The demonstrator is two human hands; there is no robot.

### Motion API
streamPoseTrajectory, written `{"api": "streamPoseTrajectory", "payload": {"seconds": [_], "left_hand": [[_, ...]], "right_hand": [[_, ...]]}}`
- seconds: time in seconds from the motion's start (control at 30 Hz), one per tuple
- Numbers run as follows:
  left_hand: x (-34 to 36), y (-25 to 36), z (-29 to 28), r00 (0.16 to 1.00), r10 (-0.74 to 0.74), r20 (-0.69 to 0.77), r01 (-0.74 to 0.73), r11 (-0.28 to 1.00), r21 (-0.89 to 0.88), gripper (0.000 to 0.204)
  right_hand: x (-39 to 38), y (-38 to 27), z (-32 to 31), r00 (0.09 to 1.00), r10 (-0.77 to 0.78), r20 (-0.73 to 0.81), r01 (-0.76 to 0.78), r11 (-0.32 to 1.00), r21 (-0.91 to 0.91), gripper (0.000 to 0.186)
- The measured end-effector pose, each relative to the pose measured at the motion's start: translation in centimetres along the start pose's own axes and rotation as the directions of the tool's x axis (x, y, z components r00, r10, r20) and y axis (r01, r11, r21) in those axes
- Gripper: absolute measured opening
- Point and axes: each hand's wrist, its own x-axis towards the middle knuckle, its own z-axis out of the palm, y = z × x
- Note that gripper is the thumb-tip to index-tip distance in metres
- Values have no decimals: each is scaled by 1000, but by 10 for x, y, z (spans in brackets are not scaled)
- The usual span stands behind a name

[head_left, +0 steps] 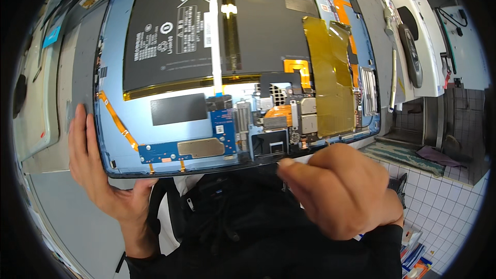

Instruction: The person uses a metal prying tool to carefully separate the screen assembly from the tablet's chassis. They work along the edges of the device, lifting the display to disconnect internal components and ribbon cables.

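The open shell (118, 151) of a tablet-like device lies face up in front of the person, spanning the upper middle of the view, its lower edge toward the black-clothed torso. The left hand (106, 191) is cupped around the shell's lower left corner, fingers extended along the outside of the left side and thumb against the lower edge. The right hand (341, 191) is curled, one fingertip at the lower edge, right of centre; whether it pinches the rim or some small item cannot be told. Contents of the shell are as follows. Two dark battery panels (155, 26) fill most of the upper part, with a white strip (215, 46) running between them down to a blue board (160, 151). This board sits along the lower left edge and carries a metal plate (201, 148). An orange ribbon (119, 124) reaches it from the left side. A black pad (178, 109) lies above the board. Metal shields (308, 106) stand right of centre, beside a broad band of yellow tape (330, 82), visibly creased, which overlaps the right battery panel. A ribbed silver part (368, 90) occupies the right side. Grey tabletop (51, 191) shows at left; a dark handheld device (409, 54) rests beyond the shell at right.
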Motion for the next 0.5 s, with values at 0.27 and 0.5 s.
{"api": "streamPoseTrajectory", "payload": {"seconds": [0.27,0.5], "left_hand": [[-4,-3,-1,1000,-10,23,11,1000,-7,100],[-4,-3,-2,1000,-12,22,12,1000,9,98]], "right_hand": [[-26,27,-20,993,95,67,-91,994,-62,21],[-29,28,-19,997,56,53,-55,998,-23,20]]}}
